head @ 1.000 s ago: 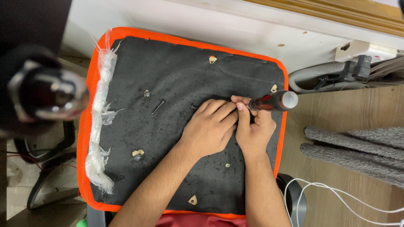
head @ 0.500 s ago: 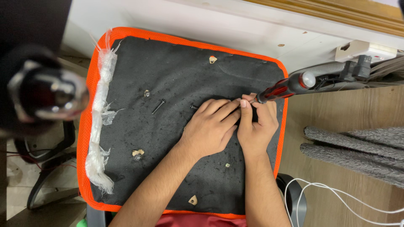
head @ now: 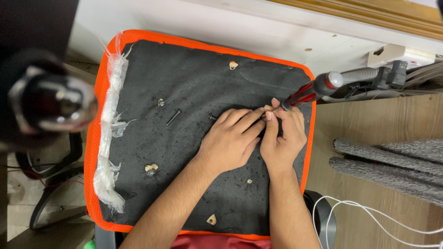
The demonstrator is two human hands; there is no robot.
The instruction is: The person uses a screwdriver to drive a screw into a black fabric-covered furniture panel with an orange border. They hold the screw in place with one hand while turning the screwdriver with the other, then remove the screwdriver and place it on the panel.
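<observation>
At the far left edge a blurred dark and chrome object (head: 48, 103) looms close to the camera, too out of focus to tell what it is. Just right of it lies the upturned seat pad (head: 194, 69) — black fabric across its underside, bordered by orange mesh, with frayed white fabric (head: 110, 138) hanging along its left side. A loose dark bolt (head: 173, 116) lies on the black fabric left of the hands, and small pale tabs (head: 233, 65) show at a few holes, one near the top edge and one near the bottom.

Right of centre the left hand (head: 230, 143) rests palm-down on the pad, fingers stretched toward the right and pressed together at the spot where the tool's tip meets the fabric; whether it pinches anything there cannot be told. Touching it, the right hand (head: 282, 138) is closed around the lower shaft of a screwdriver (head: 309, 93) with a red and black handle, thumb and forefinger clamped near the tip. The handle slants up and to the right, out past the pad's orange edge.

Further right — beside the pad — a white power strip (head: 401, 56) sits by the white wall, grey ribbed hoses (head: 392, 159) lie on the wooden floor, and a white cable (head: 369, 219) curls at the bottom right.
</observation>
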